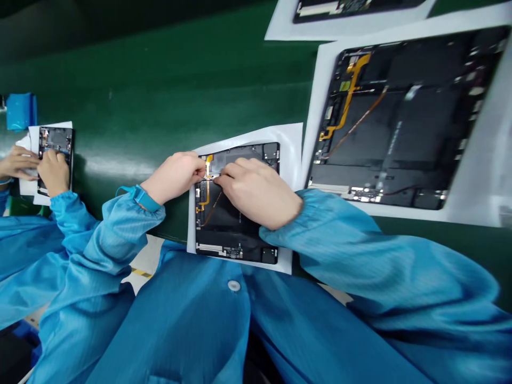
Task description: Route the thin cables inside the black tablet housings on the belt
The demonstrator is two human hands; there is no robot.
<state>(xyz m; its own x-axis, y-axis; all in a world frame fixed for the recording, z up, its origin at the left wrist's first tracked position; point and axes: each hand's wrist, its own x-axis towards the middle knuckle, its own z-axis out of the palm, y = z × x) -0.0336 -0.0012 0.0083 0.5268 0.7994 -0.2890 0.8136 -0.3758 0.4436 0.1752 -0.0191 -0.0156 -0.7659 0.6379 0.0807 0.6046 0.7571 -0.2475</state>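
Observation:
In front of me lies an opened tablet [256, 240], its dark inside facing up, on a white sheet [295, 154]. My left hand [176, 173] reaches over the tablet's left edge, with thumb and fingers pinched together near the top of an orange flex cable [207, 186]. From the right, my right hand [258, 192] lies over the middle of the tablet. Its fingertips are closed close to the left ones, by the same cable. Whatever sits between the fingertips of either hand is too small to make out. A thin brown cable [212, 207] slants below them.
To the right, a second opened tablet [424, 138] rests on white sheeting; part of another tablet [352, 6] shows above. On the left, a co-worker's hands [54, 173] work at a device [58, 140] near a blue packet [20, 111]. Everything stands on a green tabletop [160, 90].

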